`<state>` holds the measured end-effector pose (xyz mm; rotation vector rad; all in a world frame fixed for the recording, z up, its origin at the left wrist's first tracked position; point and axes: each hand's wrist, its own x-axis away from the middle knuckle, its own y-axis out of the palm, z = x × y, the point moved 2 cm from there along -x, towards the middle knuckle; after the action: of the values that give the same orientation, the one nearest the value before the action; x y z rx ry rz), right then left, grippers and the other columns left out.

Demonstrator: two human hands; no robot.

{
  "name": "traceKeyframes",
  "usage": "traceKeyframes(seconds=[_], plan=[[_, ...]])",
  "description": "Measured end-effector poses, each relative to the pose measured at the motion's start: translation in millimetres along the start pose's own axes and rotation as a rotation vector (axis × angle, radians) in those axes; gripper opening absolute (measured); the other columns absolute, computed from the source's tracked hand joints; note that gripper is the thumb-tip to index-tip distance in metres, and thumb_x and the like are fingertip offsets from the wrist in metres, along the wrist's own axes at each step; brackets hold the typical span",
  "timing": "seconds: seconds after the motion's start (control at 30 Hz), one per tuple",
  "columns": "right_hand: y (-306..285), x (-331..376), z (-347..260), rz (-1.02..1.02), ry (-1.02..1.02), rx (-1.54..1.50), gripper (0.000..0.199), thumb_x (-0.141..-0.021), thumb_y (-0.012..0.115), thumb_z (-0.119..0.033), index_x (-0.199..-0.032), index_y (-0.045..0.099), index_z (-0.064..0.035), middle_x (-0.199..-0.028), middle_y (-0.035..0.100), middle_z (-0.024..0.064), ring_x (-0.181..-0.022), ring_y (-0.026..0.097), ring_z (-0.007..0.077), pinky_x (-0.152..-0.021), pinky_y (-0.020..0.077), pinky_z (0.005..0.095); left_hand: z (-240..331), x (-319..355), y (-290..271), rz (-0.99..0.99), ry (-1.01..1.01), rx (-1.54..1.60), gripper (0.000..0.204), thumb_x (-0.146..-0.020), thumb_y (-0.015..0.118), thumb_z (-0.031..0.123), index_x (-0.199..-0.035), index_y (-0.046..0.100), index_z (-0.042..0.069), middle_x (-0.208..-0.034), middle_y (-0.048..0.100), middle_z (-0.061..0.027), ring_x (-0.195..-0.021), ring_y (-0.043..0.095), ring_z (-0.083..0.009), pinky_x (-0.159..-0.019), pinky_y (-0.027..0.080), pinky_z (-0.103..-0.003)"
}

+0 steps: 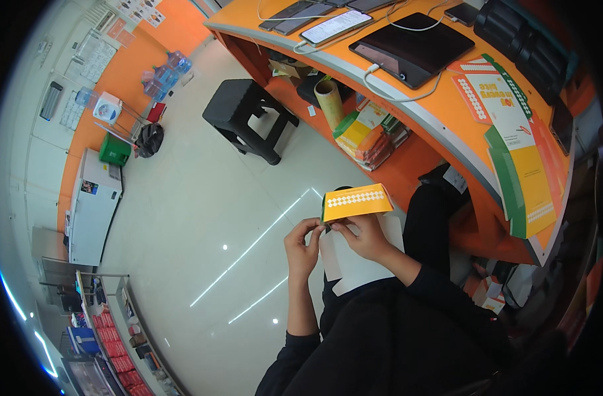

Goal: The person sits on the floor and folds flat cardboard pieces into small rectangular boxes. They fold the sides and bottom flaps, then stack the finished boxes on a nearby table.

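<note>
Yellow carton (358, 202), near edge pinched in hands (302, 247) (368, 240), wide floor (182, 228) leftward

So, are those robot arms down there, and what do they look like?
No, they are a person's own. The left hand and right hand are both bare, with no gloves, and no watch or cable shows on either wrist. Plain black sleeves, left and right, leave part of each forearm uncovered. The fingernails are too small to make out.

carton (358, 199): yellow, white diamonds | stool (232, 104): black | tabletop (441, 104): orange
</note>
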<state>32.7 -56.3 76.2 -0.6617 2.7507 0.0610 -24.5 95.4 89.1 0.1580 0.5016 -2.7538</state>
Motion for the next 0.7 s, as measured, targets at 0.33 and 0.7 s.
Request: traceKeyframes(seconds=[0.33,0.7], plan=[[-2.3,2.0,-23.1,0.098,-0.223,0.348,0.023,-0.086,0.061,-0.003,-0.109,0.059,-0.0002,-0.103,0.063,0.0164,-0.099,0.060,0.0361,-0.086,0.0460,0.0425,21.6,2.4,-0.8,-0.002,0.068,-0.057,0.012,-0.081,0.066,-0.004,-0.093,0.068,-0.003,-0.091,0.071,-0.0121,-0.087,0.069,-0.0188,-0.081,0.052,-0.029],[1.1,-0.5,-26.3,-0.107,-0.199,0.389,0.028,-0.085,0.055,-0.002,-0.113,0.052,0.0011,-0.103,0.058,0.0218,-0.100,0.055,0.0422,-0.088,0.0430,0.0482,26.8,23.8,13.7,0.216,0.062,-0.082,0.017,-0.080,0.075,0.012,-0.094,0.072,0.003,-0.091,0.072,-0.0123,-0.084,0.070,-0.0219,-0.076,0.054,-0.031]])
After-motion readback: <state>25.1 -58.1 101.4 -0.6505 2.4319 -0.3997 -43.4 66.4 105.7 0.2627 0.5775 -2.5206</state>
